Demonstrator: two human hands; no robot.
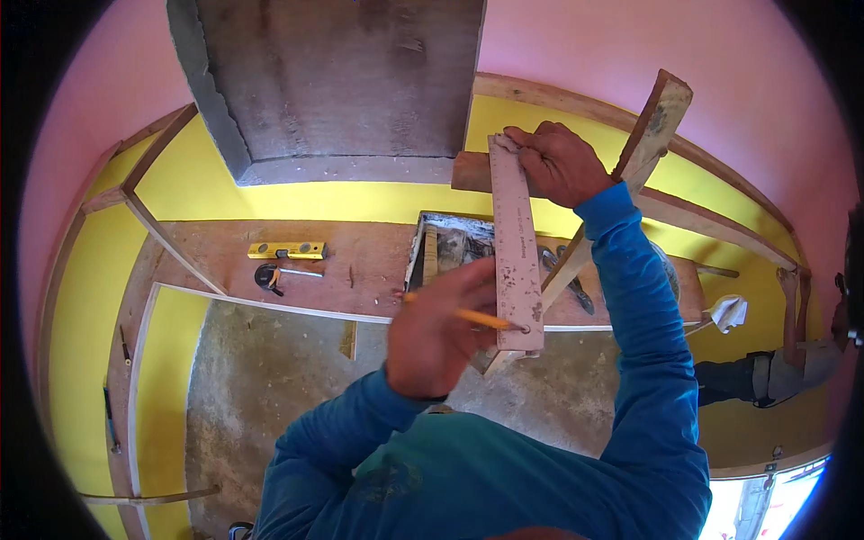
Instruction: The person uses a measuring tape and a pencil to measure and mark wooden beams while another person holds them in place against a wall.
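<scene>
Fingers (533,148) of the right hand (567,171) grip the top end of a pale ruler (515,225), which stands lengthwise in front of a slanting timber (652,135) and a short wood end (472,171); whether it presses against either cannot be told. The left hand (432,337), partly blurred, holds an orange pencil (483,318) between its fingers, the tip at the ruler's lower end.

Beyond, on a long wooden surface (202,256), a yellow spirit level (286,250) lies near a tape measure (268,277), left of an open box (412,274) of tools partly hidden by the left hand and ruler. A dark hand tool (580,292) rests right of the ruler. Blue sleeves (643,297) cover both forearms. Toward the right, near a white cloth (730,312), another person (792,373) raises their arms.
</scene>
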